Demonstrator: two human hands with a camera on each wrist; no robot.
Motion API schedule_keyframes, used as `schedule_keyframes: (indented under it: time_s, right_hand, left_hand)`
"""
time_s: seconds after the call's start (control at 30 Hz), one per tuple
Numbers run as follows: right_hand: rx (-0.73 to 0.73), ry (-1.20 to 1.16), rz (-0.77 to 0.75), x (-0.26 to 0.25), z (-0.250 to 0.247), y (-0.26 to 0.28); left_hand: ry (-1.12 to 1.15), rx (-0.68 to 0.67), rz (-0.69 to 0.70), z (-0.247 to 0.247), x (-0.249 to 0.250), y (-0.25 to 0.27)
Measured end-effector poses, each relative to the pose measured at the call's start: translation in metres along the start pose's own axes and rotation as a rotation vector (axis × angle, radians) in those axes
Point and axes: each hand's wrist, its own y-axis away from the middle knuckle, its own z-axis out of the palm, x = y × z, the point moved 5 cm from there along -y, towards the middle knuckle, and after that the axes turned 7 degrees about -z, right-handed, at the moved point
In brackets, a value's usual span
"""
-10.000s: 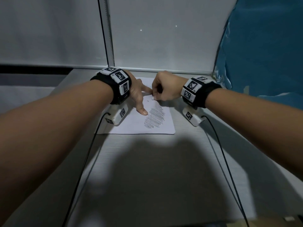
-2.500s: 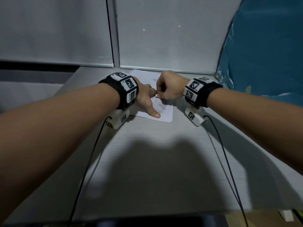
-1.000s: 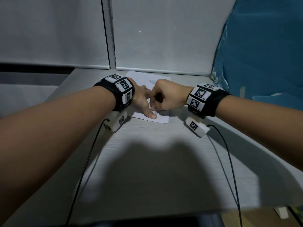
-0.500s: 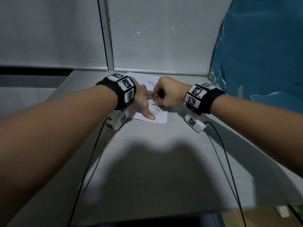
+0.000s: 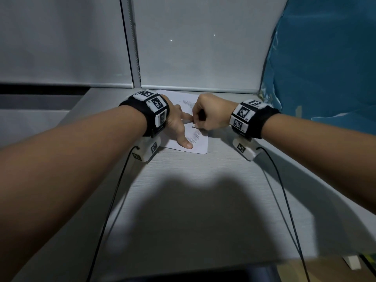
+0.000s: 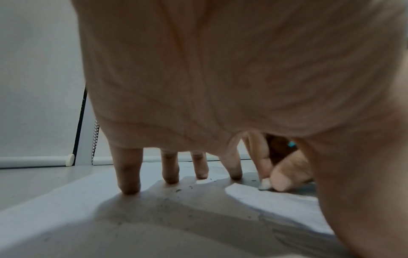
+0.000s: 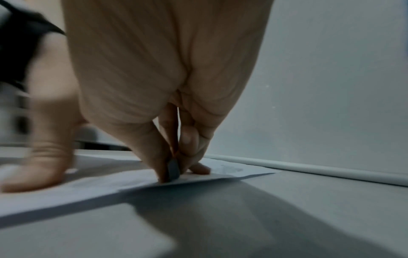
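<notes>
Mid-erase: rubbing pencil scribble off the paper w/ an eraser.

My right hand [image 5: 211,113] has its fingers [image 7: 152,150] curled in tight, pinching the small eraser [image 7: 173,170] at the tips, its end down on the paper [image 5: 200,145]; my left hand [image 5: 177,123] is spread wide & flat, straight fingertips pressing the paper to the bench [image 5: 193,190]; paper lies at the far end of the bench, close to the wall; grey scribble [image 5: 195,137] sits just nearer me than the eraser, fainter marks beyond it; dark crumbs [image 6: 176,190] dot the paper; so I judge the job approx. halfway; next move, I reckon: short strokes back toward me over that scribble, left hand firm so the paper won't slide or crease, then brush off the crumbs.
</notes>
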Motion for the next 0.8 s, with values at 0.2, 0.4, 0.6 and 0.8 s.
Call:
schedule_keyframes:
  time_s: [0.2, 0.4, 0.6, 0.8]
  right_hand:
    - [-0.061, -0.005, -0.084, -0.023, 0.008, 0.017]
    - [0.032, 0.039, 0.006, -0.004, -0.002, 0.007]
    - [-0.04, -0.006, -0.082, -0.023, 0.009, 0.025]
    - [0.041, 0.065, 0.016, -0.003, -0.002, 0.012]
  left_hand:
    - [0.007, -0.003, 0.006, 0.0, 0.001, -0.003]
    - [0.029, -0.015, -0.001, -0.003, 0.0, -0.002]
    - [-0.003, 0.007, 0.01, -0.006, 0.003, 0.001]
    - [-0.016, 0.019, -0.007, -0.006, 0.004, 0.0]
